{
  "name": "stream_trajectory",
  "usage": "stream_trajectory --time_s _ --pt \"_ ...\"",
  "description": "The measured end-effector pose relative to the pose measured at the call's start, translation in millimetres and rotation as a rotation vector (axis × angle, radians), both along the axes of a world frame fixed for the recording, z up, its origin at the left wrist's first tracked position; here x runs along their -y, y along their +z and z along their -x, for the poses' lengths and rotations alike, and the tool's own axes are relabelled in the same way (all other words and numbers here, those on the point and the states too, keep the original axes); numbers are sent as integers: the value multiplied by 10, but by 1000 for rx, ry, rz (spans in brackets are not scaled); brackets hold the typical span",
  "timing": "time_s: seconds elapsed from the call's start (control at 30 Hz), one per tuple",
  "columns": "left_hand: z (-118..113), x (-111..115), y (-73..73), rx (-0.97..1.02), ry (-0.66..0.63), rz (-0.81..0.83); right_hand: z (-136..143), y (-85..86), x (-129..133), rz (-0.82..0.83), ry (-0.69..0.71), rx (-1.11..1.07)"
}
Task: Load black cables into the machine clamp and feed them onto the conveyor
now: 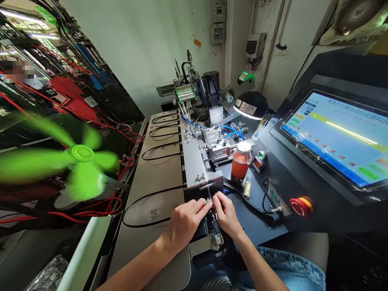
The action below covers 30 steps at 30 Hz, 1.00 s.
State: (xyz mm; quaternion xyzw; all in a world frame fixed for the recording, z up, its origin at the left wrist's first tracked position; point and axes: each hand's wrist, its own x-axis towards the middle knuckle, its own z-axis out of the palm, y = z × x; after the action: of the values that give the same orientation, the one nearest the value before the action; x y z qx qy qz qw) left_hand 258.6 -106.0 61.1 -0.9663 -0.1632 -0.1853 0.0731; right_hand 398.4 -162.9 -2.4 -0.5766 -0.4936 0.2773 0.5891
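Note:
My left hand (188, 218) and my right hand (226, 214) meet at the near end of a metal machine. The fingers of both are pinched together over a small metal fixture (209, 201). What lies between the fingertips is too small to make out. Just beyond them is a silver metal cover plate (194, 161) with bolts at its near end. Left of my left hand, a looped black cable (133, 202) lies on the beige table (160, 171), its end at the machine's edge. Several similar loops lie farther along.
An orange-red bottle (241, 161) with a white lid stands right of the machine, beside a small yellowish tube (247, 188). A lit lamp (250, 106) hangs over the mechanism. To the right are a touchscreen (339, 133) and red emergency stop (300, 207). A green fan (82, 153) spins at left.

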Motion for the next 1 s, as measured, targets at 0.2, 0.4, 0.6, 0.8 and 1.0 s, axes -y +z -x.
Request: stream_trajectory --time_s 0.2,0.4,0.6,0.8,1.0 --pt "12 -12 97 -63 -24 95 -83 -14 41 22 -8 10" --pt "136 -77 133 12 113 298 -142 154 207 -114 -63 388" --pt "137 -93 141 -33 111 318 -141 157 308 -116 -109 411" --pt "146 -99 117 -26 103 301 -135 190 354 -91 -61 462" --pt "183 -120 123 -98 123 258 -134 194 330 -89 -98 485"
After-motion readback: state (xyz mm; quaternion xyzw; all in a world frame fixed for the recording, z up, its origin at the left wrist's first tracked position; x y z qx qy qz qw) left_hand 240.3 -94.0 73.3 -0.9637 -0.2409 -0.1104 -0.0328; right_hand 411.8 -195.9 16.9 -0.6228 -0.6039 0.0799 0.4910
